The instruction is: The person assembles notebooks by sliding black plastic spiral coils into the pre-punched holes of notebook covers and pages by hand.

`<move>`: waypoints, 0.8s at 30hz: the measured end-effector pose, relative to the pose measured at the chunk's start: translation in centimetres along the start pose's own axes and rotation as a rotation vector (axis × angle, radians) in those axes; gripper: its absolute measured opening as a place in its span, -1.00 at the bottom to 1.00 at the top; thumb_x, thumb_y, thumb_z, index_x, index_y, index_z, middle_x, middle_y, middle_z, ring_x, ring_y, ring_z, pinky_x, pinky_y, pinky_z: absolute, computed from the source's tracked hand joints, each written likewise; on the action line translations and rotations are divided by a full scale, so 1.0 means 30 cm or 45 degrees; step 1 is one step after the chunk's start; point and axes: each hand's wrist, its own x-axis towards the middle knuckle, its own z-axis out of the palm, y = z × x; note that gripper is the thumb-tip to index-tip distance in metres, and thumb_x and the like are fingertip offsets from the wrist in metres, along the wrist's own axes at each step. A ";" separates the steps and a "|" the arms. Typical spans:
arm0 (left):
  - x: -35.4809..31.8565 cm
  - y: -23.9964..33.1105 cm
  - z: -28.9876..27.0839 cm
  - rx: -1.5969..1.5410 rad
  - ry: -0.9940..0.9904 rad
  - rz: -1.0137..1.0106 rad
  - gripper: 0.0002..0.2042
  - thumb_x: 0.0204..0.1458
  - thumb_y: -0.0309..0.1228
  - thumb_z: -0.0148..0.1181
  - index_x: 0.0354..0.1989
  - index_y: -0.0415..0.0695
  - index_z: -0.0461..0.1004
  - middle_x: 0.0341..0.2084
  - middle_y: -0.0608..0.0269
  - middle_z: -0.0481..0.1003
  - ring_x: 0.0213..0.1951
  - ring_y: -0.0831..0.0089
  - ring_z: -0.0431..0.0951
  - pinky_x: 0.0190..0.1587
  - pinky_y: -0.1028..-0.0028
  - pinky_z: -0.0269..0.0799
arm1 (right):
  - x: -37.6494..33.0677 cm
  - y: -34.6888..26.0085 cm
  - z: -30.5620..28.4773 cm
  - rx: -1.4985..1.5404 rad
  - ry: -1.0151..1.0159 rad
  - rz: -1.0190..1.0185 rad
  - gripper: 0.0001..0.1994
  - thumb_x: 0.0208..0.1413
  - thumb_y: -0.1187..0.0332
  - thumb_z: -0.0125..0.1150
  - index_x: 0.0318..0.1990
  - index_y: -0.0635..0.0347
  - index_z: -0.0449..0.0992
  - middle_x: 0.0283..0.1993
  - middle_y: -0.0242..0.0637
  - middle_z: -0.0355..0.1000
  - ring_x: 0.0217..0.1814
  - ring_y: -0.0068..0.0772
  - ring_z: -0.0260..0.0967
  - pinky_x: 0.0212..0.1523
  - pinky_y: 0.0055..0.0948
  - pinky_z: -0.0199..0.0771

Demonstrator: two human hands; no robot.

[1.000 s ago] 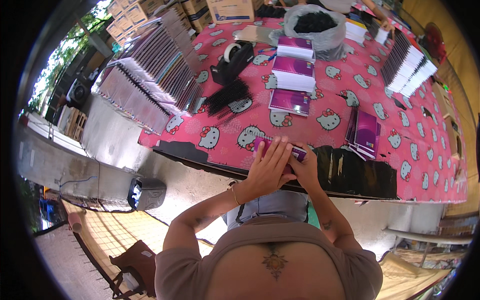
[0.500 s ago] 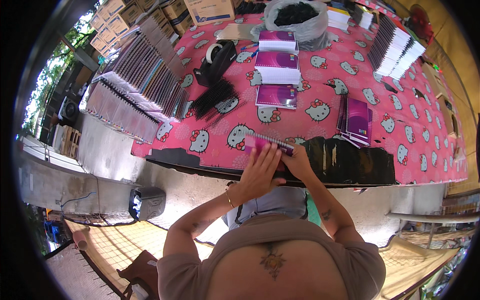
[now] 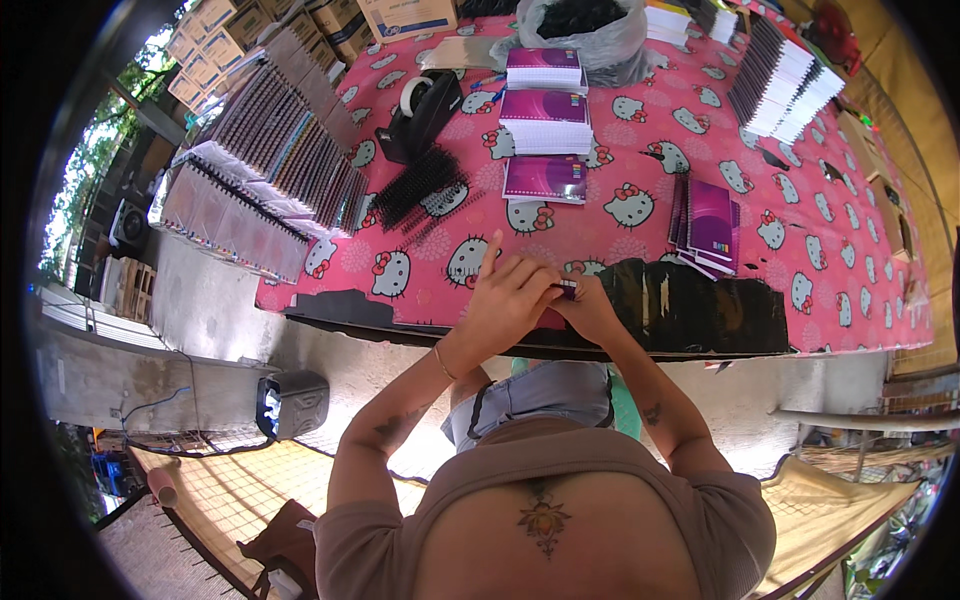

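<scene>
A small purple spiral notebook [image 3: 567, 289] is between my hands at the table's front edge, mostly hidden by my fingers. My right hand [image 3: 590, 310] is closed around its right end. My left hand [image 3: 512, 298] curls over it from the left, with the index finger pointing away from me. Farther back, purple notebooks stand in stacks, the nearest being a low stack [image 3: 545, 180]. A few more purple notebooks [image 3: 710, 225] lie fanned to the right. Loose black binding coils [image 3: 418, 190] lie in a heap to the left.
Left of the coils stands a tall stack of spiral notebooks [image 3: 285, 150]. A black tape dispenser [image 3: 420, 120], a plastic bag [image 3: 600, 50] of black coils and another notebook stack [image 3: 785, 85] sit farther back. A pink patterned cover [image 3: 640, 235] spreads over the table. A dark bin [image 3: 298, 403] stands on the floor.
The notebook has turned so that its purple cover is now mostly out of sight. My left hand has shifted from lying flat across it to curling, index finger raised. The view has moved slightly.
</scene>
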 end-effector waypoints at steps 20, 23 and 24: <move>-0.015 0.030 0.032 -0.120 0.181 -0.046 -0.75 -0.01 -0.41 0.34 -0.16 -0.13 0.50 -0.30 0.24 0.55 -0.27 0.23 0.52 -0.03 0.18 0.32 | -0.009 -0.130 -0.228 -0.090 -0.215 -0.060 -0.82 0.12 0.44 0.30 -0.16 0.32 0.57 -0.23 -0.24 0.57 -0.18 -0.50 0.51 -0.10 -0.46 0.50; -0.009 0.034 0.012 -0.072 0.151 -0.022 -0.74 0.00 -0.43 0.32 -0.12 -0.15 0.50 -0.27 0.19 0.54 -0.26 0.21 0.52 -0.10 0.21 0.32 | 0.003 -0.139 -0.212 -0.188 -0.214 -0.236 -0.86 0.12 0.47 0.27 -0.20 0.31 0.52 -0.32 -0.23 0.53 -0.25 -0.38 0.51 -0.15 -0.43 0.49; 0.001 0.040 0.002 -0.049 0.143 -0.003 -0.73 0.00 -0.44 0.31 -0.10 -0.16 0.50 -0.26 0.18 0.53 -0.26 0.21 0.52 -0.11 0.22 0.32 | 0.003 -0.137 -0.199 -0.273 -0.176 -0.298 -0.86 0.12 0.49 0.26 -0.18 0.30 0.52 -0.34 -0.24 0.51 -0.27 -0.35 0.51 -0.16 -0.43 0.49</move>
